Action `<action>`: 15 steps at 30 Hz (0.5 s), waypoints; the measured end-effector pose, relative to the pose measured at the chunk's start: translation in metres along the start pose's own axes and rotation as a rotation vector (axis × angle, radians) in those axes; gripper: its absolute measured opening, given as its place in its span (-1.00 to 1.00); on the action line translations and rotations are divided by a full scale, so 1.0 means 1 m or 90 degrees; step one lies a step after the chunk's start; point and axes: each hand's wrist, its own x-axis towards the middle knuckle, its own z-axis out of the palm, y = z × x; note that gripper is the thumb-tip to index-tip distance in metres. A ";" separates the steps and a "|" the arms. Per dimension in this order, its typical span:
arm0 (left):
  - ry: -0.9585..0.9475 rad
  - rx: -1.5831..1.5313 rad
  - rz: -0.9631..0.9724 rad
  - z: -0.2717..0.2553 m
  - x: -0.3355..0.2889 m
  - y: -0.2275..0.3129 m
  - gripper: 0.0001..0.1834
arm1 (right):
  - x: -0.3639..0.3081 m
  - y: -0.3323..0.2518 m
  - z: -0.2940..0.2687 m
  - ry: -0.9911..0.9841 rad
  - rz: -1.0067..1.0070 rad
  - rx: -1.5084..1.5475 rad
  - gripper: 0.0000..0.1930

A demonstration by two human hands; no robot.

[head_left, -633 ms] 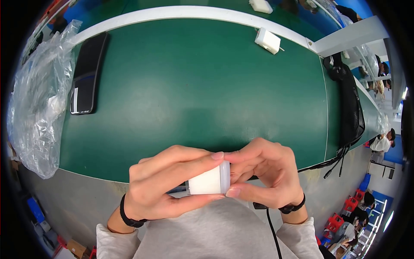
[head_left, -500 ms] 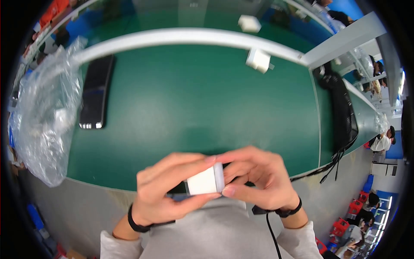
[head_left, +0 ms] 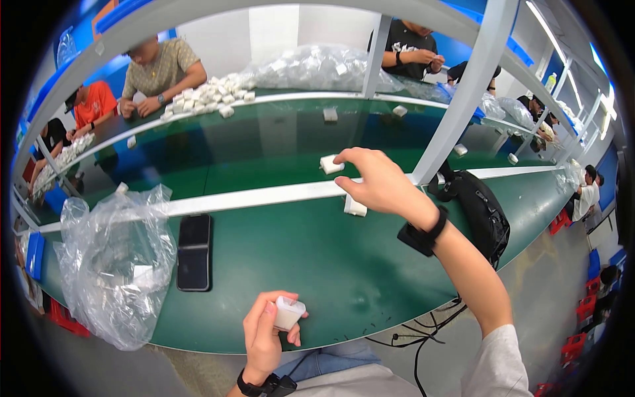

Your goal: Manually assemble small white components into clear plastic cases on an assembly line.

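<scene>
Centrally, a white rail (head_left: 264, 198) crosses a green tabletop (head_left: 248, 251), with the wearer's hands on either side of it. On its near side, well apart from it, the left hand (head_left: 263, 334) holds a white block (head_left: 288, 313), thumb and fingers closed around its sides. The block stands tilted in the grip: its long axis slopes, the upper end, which has a hollow-looking top, pointing up and toward the rail, the lower end running down among the fingers toward the wearer.

The right hand (head_left: 383, 184) reaches over the rail. Its thumb and forefinger are parted, with the forefinger at the edge of a second white block (head_left: 329, 165) lying just beyond the rail; whether it touches cannot be told. A third white block (head_left: 355, 206) sits just on the rail's near side, beneath that hand.

Near the rail's left part lie a crumpled clear bag (head_left: 119, 284) and a black phone (head_left: 194, 258), its long axis running away from the wearer. By its right part is a black pouch (head_left: 479, 212).

Beyond the rail, co-workers sit near a heap of white blocks (head_left: 208, 96). Pale print on one black shirt (head_left: 405, 47) is too small to read.
</scene>
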 end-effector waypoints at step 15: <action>0.009 0.102 -0.008 0.006 -0.010 0.006 -0.81 | 0.046 0.055 0.071 -0.139 -0.007 0.027 -0.61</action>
